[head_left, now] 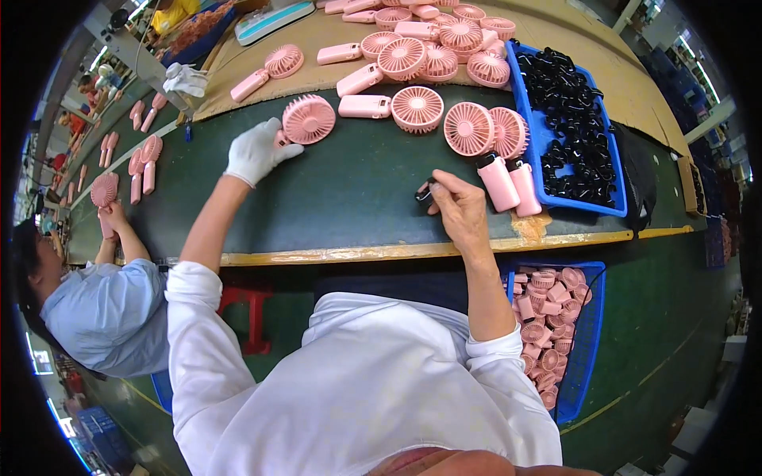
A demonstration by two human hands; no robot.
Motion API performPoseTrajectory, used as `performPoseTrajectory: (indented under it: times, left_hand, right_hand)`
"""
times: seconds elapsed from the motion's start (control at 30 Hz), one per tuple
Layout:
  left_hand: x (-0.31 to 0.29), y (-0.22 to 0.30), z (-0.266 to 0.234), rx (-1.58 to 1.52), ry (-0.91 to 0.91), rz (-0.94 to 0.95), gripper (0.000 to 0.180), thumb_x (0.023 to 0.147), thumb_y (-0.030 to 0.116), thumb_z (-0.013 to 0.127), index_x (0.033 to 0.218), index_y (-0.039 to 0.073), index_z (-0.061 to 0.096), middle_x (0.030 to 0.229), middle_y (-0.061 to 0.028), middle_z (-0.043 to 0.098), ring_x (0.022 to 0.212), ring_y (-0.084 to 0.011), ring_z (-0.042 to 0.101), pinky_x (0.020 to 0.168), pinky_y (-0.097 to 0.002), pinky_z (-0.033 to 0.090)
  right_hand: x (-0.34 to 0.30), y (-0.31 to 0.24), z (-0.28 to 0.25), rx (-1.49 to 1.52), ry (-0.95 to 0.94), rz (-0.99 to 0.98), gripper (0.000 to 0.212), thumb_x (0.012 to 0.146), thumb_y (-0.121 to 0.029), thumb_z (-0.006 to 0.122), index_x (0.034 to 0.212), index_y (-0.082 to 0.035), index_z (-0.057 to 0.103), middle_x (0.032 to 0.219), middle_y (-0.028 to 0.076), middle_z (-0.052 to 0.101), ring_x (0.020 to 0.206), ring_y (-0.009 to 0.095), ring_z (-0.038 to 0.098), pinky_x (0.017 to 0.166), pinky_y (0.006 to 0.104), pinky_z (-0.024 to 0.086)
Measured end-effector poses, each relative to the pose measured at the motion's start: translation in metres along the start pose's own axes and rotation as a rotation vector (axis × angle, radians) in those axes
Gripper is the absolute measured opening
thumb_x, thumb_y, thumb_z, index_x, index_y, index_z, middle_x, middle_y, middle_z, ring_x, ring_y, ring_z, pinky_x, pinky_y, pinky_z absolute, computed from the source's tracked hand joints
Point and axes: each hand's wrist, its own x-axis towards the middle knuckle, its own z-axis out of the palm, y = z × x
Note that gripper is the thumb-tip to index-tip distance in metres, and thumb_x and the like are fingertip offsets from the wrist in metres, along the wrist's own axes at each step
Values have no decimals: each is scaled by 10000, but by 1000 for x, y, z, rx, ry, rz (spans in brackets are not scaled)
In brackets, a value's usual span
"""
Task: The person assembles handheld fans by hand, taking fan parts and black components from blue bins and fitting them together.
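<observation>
Dark green and faintly shiny, the tabletop (349,202) sweeps right across the middle, a worn wooden edge (357,255) along its near side, bowed by the lens. Up at ten o'clock, the white-gloved left hand (258,151) has its fingers closed on the lower part of a pink fan (309,119), the round grille showing clear of the glove. Over to two o'clock, where the bare right hand (460,208) pinches a small black piece (425,193) between thumb and fingers! Just beyond it lie two pink fans with black necks (498,185), side by side, close against a blue tray (577,206) heaped with black pieces. At twelve, a crowd of pink fans (402,58), some on the green, more on brown cardboard (587,40) along the far side; a flat blue-and-white device (274,24) sits at eleven.

And the room: between eight and nine, a co-worker in light blue (107,317) grips another fan (104,190); a red stool (257,321) stands at eight, below the edge. Down at four, a blue crate (587,349) brims with pink parts, and beyond it a yellow line (615,399) crosses the green floor (659,317).
</observation>
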Motion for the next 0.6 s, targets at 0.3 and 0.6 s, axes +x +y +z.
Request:
performPoseTrajectory:
  times: [0.3,0.6]
  left_hand:
    - [-28,36,-7,-93,86,-115,479,796,528,618,643,82,537,731,-135,641,702,-334,635,596,-424,482]
    - [-59,67,12,-1855,275,-410,367,907,358,594,902,-8,624,780,-58,616,651,-135,591,622,-288,507]
  right_hand:
    - [-3,-26,48,-1,-172,-56,218,901,76,492,1069,53,629,841,76,571,583,127,564,496,223,460]
    - [-4,-45,59,-252,-65,-302,101,774,15,665,855,33,608,769,113,570,635,213,573,568,306,453]
